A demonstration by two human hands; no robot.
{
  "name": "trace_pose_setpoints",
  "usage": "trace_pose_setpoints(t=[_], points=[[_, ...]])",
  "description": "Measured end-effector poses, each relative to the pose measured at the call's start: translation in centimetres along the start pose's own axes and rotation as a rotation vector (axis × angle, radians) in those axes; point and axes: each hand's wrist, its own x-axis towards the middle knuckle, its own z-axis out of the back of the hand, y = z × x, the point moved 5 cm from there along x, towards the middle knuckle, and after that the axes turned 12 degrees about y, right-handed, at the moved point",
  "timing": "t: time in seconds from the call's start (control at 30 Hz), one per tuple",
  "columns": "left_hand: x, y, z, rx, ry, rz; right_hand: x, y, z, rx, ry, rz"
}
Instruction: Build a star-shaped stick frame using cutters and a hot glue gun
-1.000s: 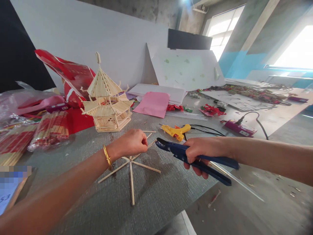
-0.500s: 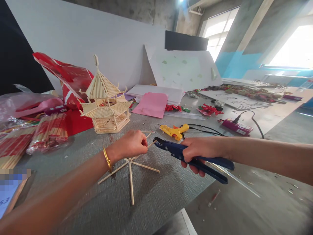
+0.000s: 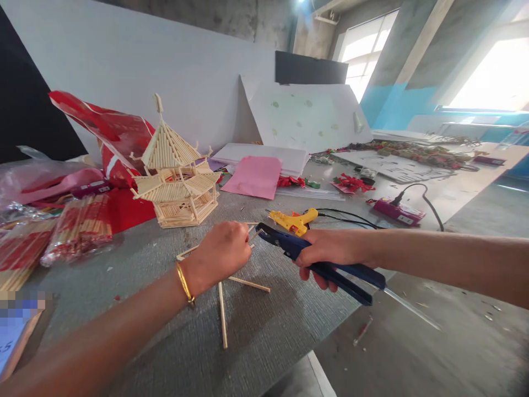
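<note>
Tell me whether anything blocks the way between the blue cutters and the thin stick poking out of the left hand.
Nothing visible does: the thin stick runs from the left hand to the head of the blue cutters in the right hand. The yellow glue gun lies beyond the cutters, not between.

A slim, shiny, gold-coloured bangle (image 3: 183, 281) is worn at the wrist of the left hand (image 3: 226, 249); a small protruding detail is noted at its lower end. The right forearm (image 3: 438, 263) is seen bare.
</note>
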Motion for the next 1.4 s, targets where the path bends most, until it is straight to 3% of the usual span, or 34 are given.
trace_pose_setpoints(t=[0.17,0.3,0.53,0.67,0.83,1.0,1.17,1.27,1.4], points=[[0.0,-0.1,-0.1,0.040,-0.017,0.005,0.2,0.0,0.2,-0.004,-0.065,0.019],[0.1,-0.1,0.9,0.068,-0.057,0.014,0.8,0.7,0.4,-0.004,-0.118,0.119],[1.6,0.7,2.8,0.095,-0.096,0.034,1.2,2.1,2.3,-0.096,-0.258,0.105],[1.9,0.8,3.9,0.193,-0.157,0.048,1.3,3.2,3.3,-0.070,-0.238,0.117],[1.1,0.4,5.1,0.316,-0.227,-0.007,1.4,3.6,2.6,0.025,-0.138,0.132],[0.8,0.2,4.3,0.451,-0.183,-0.023,1.9,3.3,2.5,0.007,-0.216,0.151],[2.4,1.3,4.0,0.514,-0.230,0.008,2.9,4.8,5.0,-0.167,-0.372,0.218],[3.3,2.1,5.4,0.554,-0.315,0.084,2.8,6.2,6.7,-0.177,-0.425,0.280],[3.2,1.9,7.7,0.562,-0.407,0.120,2.3,7.0,6.8,-0.003,-0.305,0.291]])
